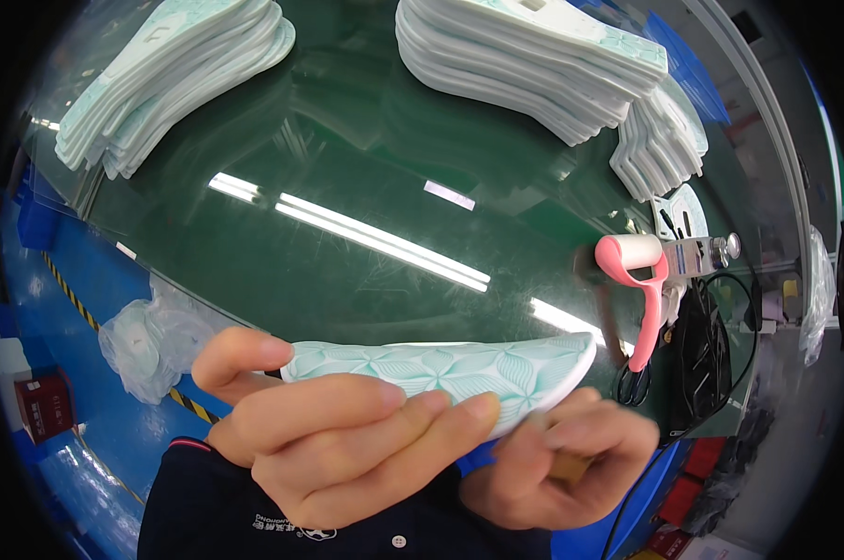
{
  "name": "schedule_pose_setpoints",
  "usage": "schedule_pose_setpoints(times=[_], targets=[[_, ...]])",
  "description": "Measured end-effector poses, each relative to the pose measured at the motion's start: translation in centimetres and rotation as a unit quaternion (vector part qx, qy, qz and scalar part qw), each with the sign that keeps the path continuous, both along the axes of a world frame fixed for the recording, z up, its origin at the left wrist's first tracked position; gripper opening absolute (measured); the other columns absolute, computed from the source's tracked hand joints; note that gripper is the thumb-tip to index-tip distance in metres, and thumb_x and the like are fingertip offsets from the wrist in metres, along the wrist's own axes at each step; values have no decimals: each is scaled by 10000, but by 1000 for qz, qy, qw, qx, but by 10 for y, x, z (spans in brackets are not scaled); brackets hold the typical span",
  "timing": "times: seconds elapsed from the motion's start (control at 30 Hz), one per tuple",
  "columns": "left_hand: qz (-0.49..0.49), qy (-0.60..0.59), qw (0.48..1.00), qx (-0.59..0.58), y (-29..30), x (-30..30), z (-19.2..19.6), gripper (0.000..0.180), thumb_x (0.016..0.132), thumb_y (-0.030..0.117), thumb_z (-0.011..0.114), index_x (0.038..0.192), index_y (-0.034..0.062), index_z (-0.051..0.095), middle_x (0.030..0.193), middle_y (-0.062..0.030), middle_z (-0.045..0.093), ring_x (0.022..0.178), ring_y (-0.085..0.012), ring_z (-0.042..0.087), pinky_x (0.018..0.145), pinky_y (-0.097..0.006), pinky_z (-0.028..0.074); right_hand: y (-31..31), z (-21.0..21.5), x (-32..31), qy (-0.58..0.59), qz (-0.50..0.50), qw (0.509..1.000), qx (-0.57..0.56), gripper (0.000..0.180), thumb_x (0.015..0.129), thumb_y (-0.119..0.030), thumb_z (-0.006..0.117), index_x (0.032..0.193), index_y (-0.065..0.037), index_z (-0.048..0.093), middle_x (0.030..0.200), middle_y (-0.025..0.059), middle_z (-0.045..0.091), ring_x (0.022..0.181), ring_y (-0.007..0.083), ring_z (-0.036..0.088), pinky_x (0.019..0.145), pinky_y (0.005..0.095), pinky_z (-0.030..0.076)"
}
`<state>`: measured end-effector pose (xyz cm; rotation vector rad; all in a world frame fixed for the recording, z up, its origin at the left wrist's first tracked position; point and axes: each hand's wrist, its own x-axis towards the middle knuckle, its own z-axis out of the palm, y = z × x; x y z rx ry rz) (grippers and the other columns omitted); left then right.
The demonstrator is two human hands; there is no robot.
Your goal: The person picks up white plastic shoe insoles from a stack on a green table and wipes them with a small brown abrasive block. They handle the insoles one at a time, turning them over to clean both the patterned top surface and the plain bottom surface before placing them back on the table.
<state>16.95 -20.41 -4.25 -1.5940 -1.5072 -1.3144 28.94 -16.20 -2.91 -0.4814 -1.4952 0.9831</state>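
**Both hands close on a patterned insole above a green glass table**

The left hand point(338, 439) grips a white foam insole printed with a teal leaf pattern point(450, 369), fingers wrapped over its near edge and thumb behind. The right hand point(557, 462) is curled under the insole's toe end, clasping a small brown object point(569, 467) that cannot be made out. Just beyond the right hand lies a pink-handled lint roller point(639, 280). Farther off, beyond both hands, stacks of white insoles point(525, 65) rest on the glossy green table point(366, 177).
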Motion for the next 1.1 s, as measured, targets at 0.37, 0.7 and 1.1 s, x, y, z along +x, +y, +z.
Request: schedule_pose_setpoints(times=[0.37,0.7,1.1], targets=[[13,9,1000,10,-1,2,-1,101,651,329,619,721,262,646,652,145,490,794,-68,427,860,-344,285,-2,2,3,30,-13,998,-45,278,619,113,681,863,43,567,700,124,593,560,138,554,495,209,409],[17,11,1000,18,4,5,-1,113,629,319,630,716,251,652,659,146,506,795,-69,428,851,-342,288,3,5,2,-78,25,996,37,237,651,101,649,860,27,564,606,75,559,463,68,467,442,199,374],[-33,35,998,-43,-3,-6,6,154,607,314,657,742,239,655,659,135,505,781,-80,430,835,-353,294,-4,-2,-2,30,-73,996,-37,279,599,116,664,840,21,561,662,99,583,519,105,519,492,175,395]])
